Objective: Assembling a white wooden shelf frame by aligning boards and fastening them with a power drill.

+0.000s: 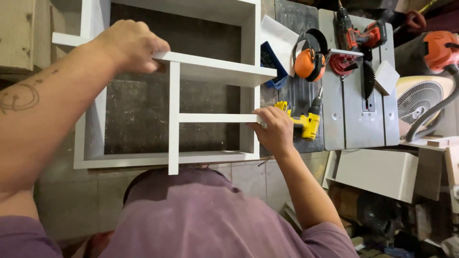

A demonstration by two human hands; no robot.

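A white wooden shelf frame (251, 48) lies flat on a dark workbench in front of me. A white divider assembly of crossing boards (174, 105) sits inside and over it. My left hand (129, 45) grips the long upper board (215, 69) near its left end. My right hand (275, 129) pinches the right end of the short lower board (215, 117), against the frame's right wall. The vertical board sticks out past the frame's near edge.
A yellow cordless drill (308, 122) lies just right of my right hand. Orange ear muffs (308, 59), a blue bin (272, 59), a red drill (358, 33) and a table saw (358, 95) with its blade stand further right. A fan (420, 100) and white boards (377, 172) crowd the right side.
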